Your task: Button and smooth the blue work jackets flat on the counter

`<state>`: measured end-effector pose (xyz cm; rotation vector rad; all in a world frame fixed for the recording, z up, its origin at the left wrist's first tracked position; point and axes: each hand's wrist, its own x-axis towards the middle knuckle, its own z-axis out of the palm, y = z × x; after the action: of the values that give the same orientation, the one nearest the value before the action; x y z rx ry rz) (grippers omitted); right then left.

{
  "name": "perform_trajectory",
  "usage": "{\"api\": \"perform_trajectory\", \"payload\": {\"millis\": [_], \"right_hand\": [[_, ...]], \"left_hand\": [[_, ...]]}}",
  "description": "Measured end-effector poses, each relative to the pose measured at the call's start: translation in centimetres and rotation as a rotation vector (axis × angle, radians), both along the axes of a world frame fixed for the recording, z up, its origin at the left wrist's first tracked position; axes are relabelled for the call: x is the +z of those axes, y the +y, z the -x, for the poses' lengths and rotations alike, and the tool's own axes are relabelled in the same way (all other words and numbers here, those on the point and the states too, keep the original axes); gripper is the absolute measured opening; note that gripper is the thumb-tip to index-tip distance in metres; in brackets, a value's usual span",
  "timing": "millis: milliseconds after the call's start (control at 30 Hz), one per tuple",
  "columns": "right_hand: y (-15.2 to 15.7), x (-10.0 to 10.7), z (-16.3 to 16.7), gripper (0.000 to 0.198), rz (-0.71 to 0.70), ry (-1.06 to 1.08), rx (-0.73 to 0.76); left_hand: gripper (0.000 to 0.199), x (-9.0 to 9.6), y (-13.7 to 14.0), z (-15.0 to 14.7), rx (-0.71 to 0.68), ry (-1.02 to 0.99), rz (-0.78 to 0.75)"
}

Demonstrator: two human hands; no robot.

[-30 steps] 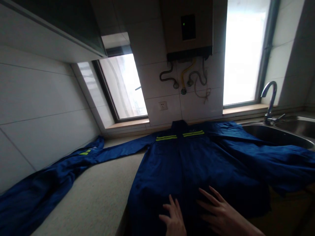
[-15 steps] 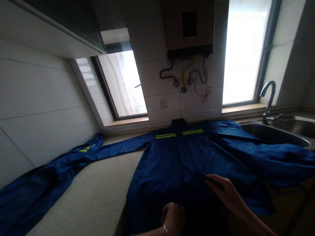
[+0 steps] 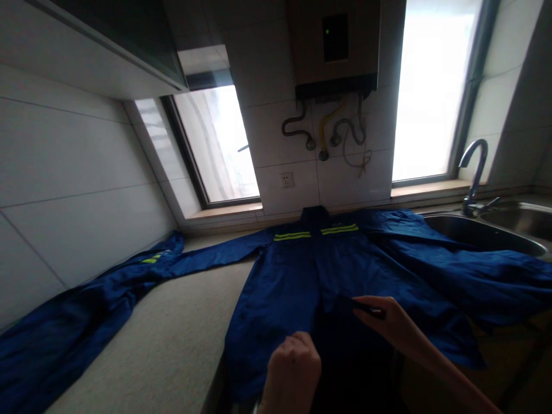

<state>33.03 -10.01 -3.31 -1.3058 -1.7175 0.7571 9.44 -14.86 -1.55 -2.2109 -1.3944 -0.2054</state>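
A dark blue work jacket (image 3: 276, 287) with yellow-green stripes across its chest lies spread on the counter, collar towards the wall. Its lower front falls into shadow near me. My left hand (image 3: 295, 365) is a fist over the jacket's lower edge, knuckles up; whatever its fingers hold is hidden. To the right, above the jacket front, my right hand (image 3: 390, 319) grips a slim black object (image 3: 373, 311), whose kind I cannot make out. Dark cloth lies just beyond its fingertips.
More blue cloth with a yellow-green stripe (image 3: 86, 310) lies along the left wall on the pale counter (image 3: 172, 322). At right are a steel sink (image 3: 517, 236) and a curved tap (image 3: 474, 172). A water heater (image 3: 336, 46) hangs above, between two windows.
My left hand has risen and moved forward, turning its knuckles up. My right hand has shifted slightly left and forward, and the black object shows more. The jacket lies nearly as before.
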Motion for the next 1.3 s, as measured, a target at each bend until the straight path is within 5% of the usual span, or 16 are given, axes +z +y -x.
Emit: {"api": "perform_trajectory", "payload": {"millis": [100, 233, 400, 533, 733, 933, 1300], "right_hand": [[0.0, 0.7, -0.1, 0.033, 0.000, -0.042, 0.084], [-0.1, 2.4, -0.2, 0.031, -0.081, -0.081, 0.060], [-0.5, 4.1, 0.7, 0.028, -0.234, -0.063, -0.086], [-1.4, 4.6, 2.0, 0.025, -0.351, -0.073, 0.037], [-2.2, 4.9, 2.6, 0.028, -0.313, -0.094, 0.233], [-2.4, 4.6, 2.6, 0.028, -0.302, -0.086, 0.244], [-1.9, 3.2, 2.7, 0.027, -0.562, -0.259, 0.258]], "left_hand": [[0.019, 3.4, 0.2, 0.5, 0.002, 0.066, -0.174], [0.034, 5.6, 0.8, 0.2, -0.231, 0.117, -0.311], [0.031, 5.3, 1.7, -0.6, -0.485, 0.058, -0.216], [0.023, 5.1, 2.7, -0.8, -0.627, 0.131, -0.140], [0.022, 4.5, 4.7, -0.6, -0.704, 0.017, -0.211], [0.021, 4.3, 5.3, -0.5, -0.767, -0.092, -0.236], [0.024, 4.2, 5.7, 0.0, -0.875, -0.062, -0.288]]}}
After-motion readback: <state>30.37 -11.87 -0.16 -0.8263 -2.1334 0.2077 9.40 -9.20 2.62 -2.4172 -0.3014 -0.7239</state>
